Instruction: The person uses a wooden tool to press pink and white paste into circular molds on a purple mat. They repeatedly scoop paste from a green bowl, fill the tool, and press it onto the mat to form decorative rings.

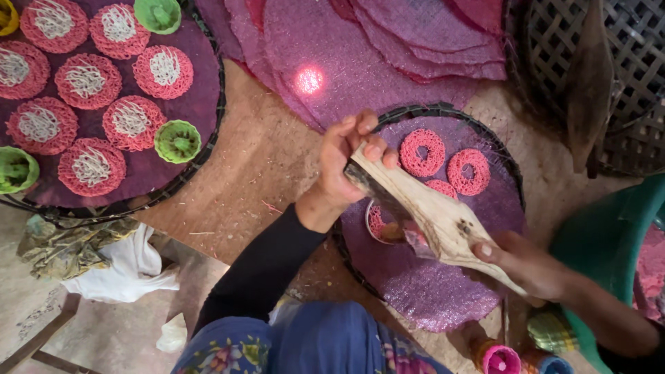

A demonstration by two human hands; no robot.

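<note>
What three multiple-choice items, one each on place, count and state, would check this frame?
1. Where does the wooden press sit?
A. over the near mat-covered tray
B. on the far tray
C. in the basket

2. How many pink rings lie whole beyond the press?
A. five
B. two
C. none

3. How is the press held?
A. left hand only
B. lying free
C. left hand and right hand, one at each end

A: the purple mat lies beneath it. B: two show complete. C: each hand grips an end.
</note>
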